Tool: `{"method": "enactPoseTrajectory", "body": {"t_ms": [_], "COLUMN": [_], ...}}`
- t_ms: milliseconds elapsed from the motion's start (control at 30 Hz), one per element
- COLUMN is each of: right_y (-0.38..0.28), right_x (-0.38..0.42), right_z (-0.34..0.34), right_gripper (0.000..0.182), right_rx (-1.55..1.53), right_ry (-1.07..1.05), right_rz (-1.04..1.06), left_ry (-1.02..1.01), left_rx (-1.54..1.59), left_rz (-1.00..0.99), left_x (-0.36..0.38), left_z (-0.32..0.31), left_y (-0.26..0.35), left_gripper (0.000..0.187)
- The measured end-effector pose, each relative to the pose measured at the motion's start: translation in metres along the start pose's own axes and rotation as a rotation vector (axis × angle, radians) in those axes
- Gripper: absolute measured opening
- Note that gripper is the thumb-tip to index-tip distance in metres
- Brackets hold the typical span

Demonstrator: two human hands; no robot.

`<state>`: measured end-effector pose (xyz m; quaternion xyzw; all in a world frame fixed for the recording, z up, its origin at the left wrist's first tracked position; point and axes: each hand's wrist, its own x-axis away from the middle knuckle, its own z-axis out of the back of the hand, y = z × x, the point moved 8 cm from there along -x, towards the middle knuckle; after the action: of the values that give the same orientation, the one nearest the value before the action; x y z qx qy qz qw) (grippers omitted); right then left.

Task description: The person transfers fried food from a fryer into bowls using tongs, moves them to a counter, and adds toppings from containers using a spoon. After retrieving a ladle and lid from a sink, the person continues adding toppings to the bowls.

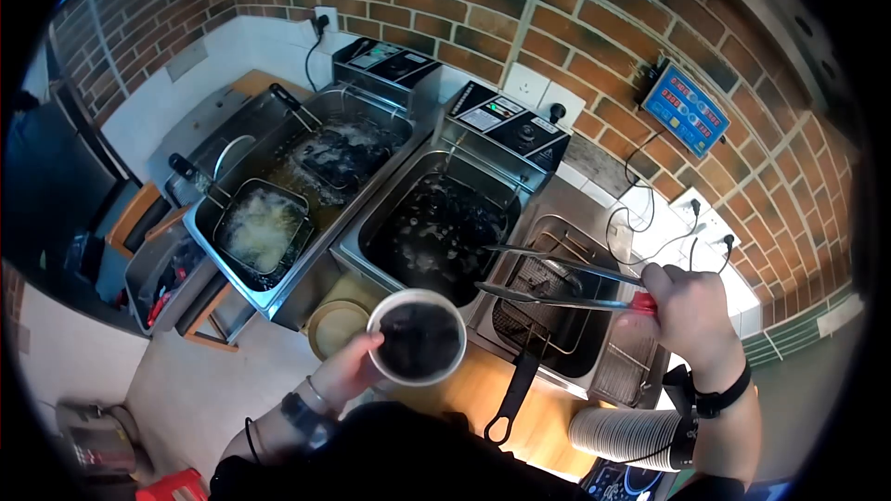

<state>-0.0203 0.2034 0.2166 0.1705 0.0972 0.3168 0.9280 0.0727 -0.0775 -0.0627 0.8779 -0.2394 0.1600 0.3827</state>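
Note:
My left hand [345, 373] is wrapped round the side of a white-rimmed round cup [418, 294], its inside dark. In my right hand [685, 311] is a pair of metal tongs [571, 301] with a red grip, gripped near the handle end. The tong arms stand apart, and their tips overlap the right edge of the middle fryer [351, 243]. Dark liquid with bubbles and small floating pieces fills that fryer. The cup is in front of the fryer, below the tong tips in this view.
At left, a larger fryer holds a basket of pale bubbling food [264, 230] and a second basket [342, 160]. A black-handled wire basket [534, 311] sits in the right tank. Stacked cups [613, 433] lie on the counter. A blue digital display [687, 109] hangs on the brick wall.

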Motion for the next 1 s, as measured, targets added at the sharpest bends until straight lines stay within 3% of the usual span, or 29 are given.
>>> {"method": "enactPoseTrajectory", "body": {"t_ms": [67, 133, 167, 267, 367, 500, 600, 667, 733, 767, 833, 900, 1000], "right_y": [0.000, -0.001, -0.004, -0.017, -0.032, -0.049, -0.059, -0.068, -0.082, -0.085, -0.092, -0.109, -0.144], "right_x": [0.001, 0.002, 0.002, -0.003, -0.009, -0.022, -0.037, -0.053, -0.071, -0.078, -0.095, -0.114, -0.146], "right_z": [-0.005, -0.013, -0.018, -0.030, -0.035, -0.033, -0.037, -0.034, -0.034, -0.035, -0.039, -0.039, -0.030], "right_gripper": [0.048, 0.048, 0.050, 0.051, 0.053, 0.052, 0.052, 0.052, 0.052, 0.052, 0.052, 0.051, 0.048], "right_rx": [-0.019, -0.043, -0.035, -0.118, -0.082, -0.088, -0.101, -0.117, -0.151, -0.150, -0.168, -0.206, -0.303], "right_ry": [-0.022, -0.039, -0.053, -0.045, -0.059, -0.119, -0.168, -0.128, -0.168, -0.159, -0.195, -0.166, -0.099], "right_rz": [-0.011, -0.037, -0.031, 0.002, 0.022, 0.005, -0.023, -0.042, -0.087, -0.119, -0.206, -0.233, -0.280], "left_ry": [-0.035, -0.006, 0.104, 0.112, -0.045, -0.050, -0.020, -0.037, -0.391, -0.365, -0.475, -0.523, -0.362], "left_rx": [0.006, 0.047, 0.038, -0.090, -0.163, -0.299, -0.517, -0.519, -0.897, -0.685, -0.588, -0.499, -0.417], "left_rz": [-0.001, 0.220, 0.321, 0.357, 0.248, 0.055, 0.060, 0.054, 0.080, 0.148, 0.220, 0.145, -0.338], "left_x": [0.001, -0.009, -0.014, -0.042, -0.080, -0.120, -0.106, -0.101, -0.069, -0.029, 0.013, 0.059, 0.108], "left_z": [0.015, 0.040, 0.051, 0.045, 0.034, 0.046, 0.042, 0.053, 0.051, 0.054, 0.069, 0.094, 0.154], "left_y": [-0.022, -0.071, -0.093, -0.124, -0.142, -0.163, -0.137, -0.118, -0.089, -0.056, -0.005, 0.074, 0.215], "left_gripper": [0.055, 0.051, 0.047, 0.040, 0.040, 0.049, 0.043, 0.049, 0.053, 0.056, 0.056, 0.052, 0.045]}}
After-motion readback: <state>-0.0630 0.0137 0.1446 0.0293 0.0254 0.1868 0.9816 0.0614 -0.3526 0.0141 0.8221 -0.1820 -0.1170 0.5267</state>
